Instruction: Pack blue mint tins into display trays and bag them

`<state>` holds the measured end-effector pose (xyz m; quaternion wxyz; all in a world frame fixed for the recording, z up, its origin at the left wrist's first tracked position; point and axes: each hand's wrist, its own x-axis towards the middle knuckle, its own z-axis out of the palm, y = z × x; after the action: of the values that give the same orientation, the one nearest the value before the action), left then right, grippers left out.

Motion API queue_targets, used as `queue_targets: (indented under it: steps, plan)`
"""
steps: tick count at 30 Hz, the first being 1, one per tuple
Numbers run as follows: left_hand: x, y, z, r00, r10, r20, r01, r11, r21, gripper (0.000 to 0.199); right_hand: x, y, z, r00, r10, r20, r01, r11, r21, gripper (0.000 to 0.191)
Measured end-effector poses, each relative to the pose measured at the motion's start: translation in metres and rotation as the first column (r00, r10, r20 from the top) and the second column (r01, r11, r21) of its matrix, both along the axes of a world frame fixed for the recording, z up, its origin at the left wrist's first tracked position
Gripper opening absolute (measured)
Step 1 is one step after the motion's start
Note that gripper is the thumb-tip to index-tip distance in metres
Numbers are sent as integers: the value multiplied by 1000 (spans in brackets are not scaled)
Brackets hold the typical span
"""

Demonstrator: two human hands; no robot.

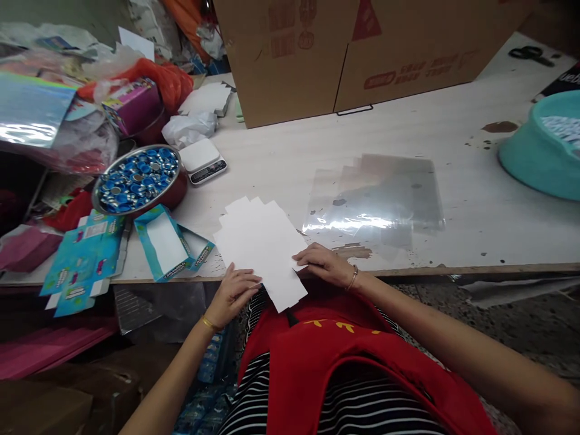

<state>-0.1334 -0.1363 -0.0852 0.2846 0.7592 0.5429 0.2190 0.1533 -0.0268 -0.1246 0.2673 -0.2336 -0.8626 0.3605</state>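
White card pieces (263,241), fanned and overlapping, lie at the table's front edge and jut out over it. At their lower left edge is my left hand (233,293), its fingers close together and touching the card. My right hand (324,264) rests at the right edge of the same cards, fingertips on them; whether it pinches one is hidden. To the right, several clear plastic sheets (376,199) lie overlapping and shiny on the table.
Left of the cards are an open blue box (165,244), a flattened blue carton (84,260), a bowl (179,193) of blue caps and a scale (202,158). A large cardboard box (290,72) stands behind; a teal basin (525,151) is at right, black scissors (530,55) beyond.
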Motion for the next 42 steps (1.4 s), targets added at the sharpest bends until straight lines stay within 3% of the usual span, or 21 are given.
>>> queue_targets:
  steps: [3, 6, 9, 13, 16, 19, 22, 25, 28, 31, 33, 36, 40, 42]
  plan:
    - [-3, -8, -13, 993, -6, -121, 10, 999, 33, 22, -1, 2, -5, 999, -47, -8, 46, 997, -61, 18]
    - [-4, -12, -18, 993, 17, -113, -13, 999, 39, 24, -3, 4, -4, 1000, -28, -2, 28, 999, -31, 23]
    - [3, -1, -6, 988, 78, -135, -70, 996, 62, 24, -7, 0, 7, 996, -1, 85, -13, 986, 166, 29]
    - [27, 25, 22, 894, -34, -446, 78, 994, 81, 25, -12, -17, 32, 930, -169, 327, -11, 875, 484, 24]
    - [47, 39, 31, 779, -55, -625, 145, 985, 93, 19, -12, -28, 39, 851, -316, 419, 40, 835, 548, 21]
    - [61, 47, 28, 720, -19, -694, 102, 992, 79, 19, -9, -30, 30, 824, -377, 422, 80, 815, 573, 26]
    - [66, 55, 26, 694, -32, -719, 68, 997, 21, 18, -8, -23, 14, 858, -331, 393, 34, 800, 599, 26]
    - [65, 64, 30, 674, -124, -729, 96, 992, -80, 19, -13, -12, 4, 911, -229, 342, -43, 774, 632, 24]
    - [66, 72, 37, 658, -205, -725, 128, 979, -161, 24, -22, -2, -3, 951, -195, 241, -18, 742, 670, 24]
    - [68, 76, 40, 671, -203, -713, 98, 978, -186, 29, -27, 0, -6, 972, -169, 164, 10, 725, 688, 25]
    - [69, 76, 38, 701, -133, -700, 24, 986, -164, 28, -24, -1, -4, 980, -108, 167, -33, 739, 672, 27]
    - [68, 75, 35, 732, -63, -678, -35, 991, -131, 29, -10, -4, 6, 966, 18, 258, -163, 814, 558, 42]
    - [66, 73, 33, 735, -88, -673, 34, 995, -94, 30, 4, -6, 11, 922, 103, 374, -274, 854, 442, 71]
    - [65, 73, 33, 736, -99, -669, 56, 995, -86, 29, 4, -6, 5, 933, 64, 354, -236, 851, 469, 65]
